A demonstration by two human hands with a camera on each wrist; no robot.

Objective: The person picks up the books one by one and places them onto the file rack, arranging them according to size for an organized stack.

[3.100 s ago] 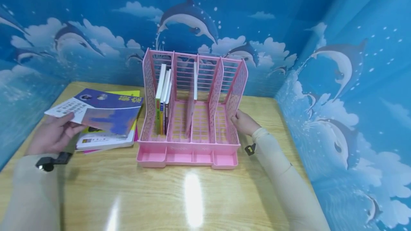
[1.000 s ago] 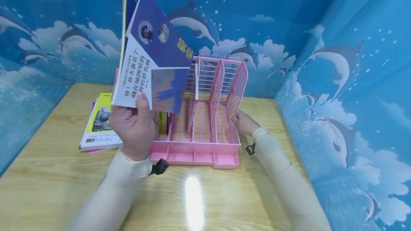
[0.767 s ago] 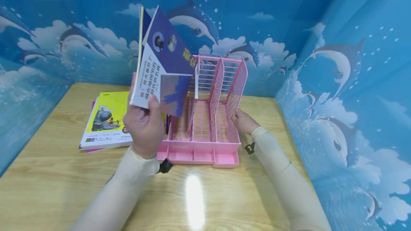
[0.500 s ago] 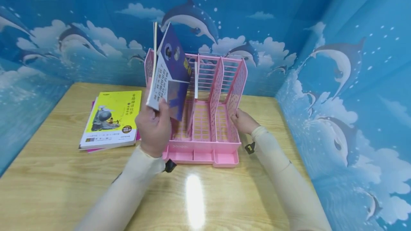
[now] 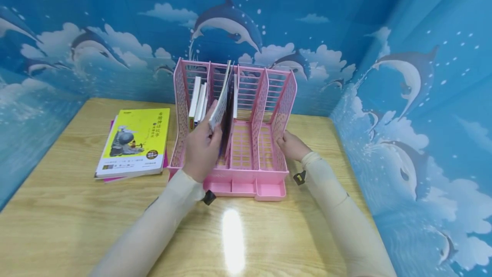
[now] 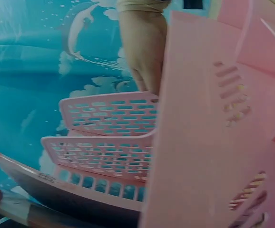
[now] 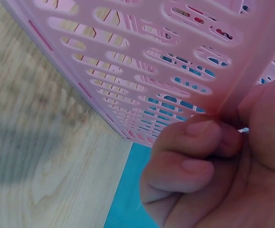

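Book (image 5: 218,113), one, pale-edged: rising ahead of the fingers of the left hand (image 5: 201,151), its long axis running upward and away from them, top leaning to the right, and standing at the second slot from the left of a pink rack (image 5: 246,178); whether its lower edge is touching the slot floor is not showing, nor whether a second volume is being held with it. Fingers, left: pinching the book's near edge, thumb on the right face, spreading no wider than its thickness; this hand is the nearer, the right hand (image 5: 294,146) standing well apart. Fingers, right: curling round the edge of the rack's right side wall, holding no book. Thin book (image 5: 235,97), one: standing just to the right of the left fingers, lying along the partition on that slot's right side. White-edged books (image 5: 198,99), apparently three: standing just to the left of the left fingers, in the leftmost slot. Yellow book (image 5: 140,134), one: lying flat, well to the left of the left fingers, topping a pile of at least two, with magenta showing beneath. Rack slots, four, ranging from left of the left fingers to just left of the right. Counter (image 5: 96,225), one: carrying rack and pile.
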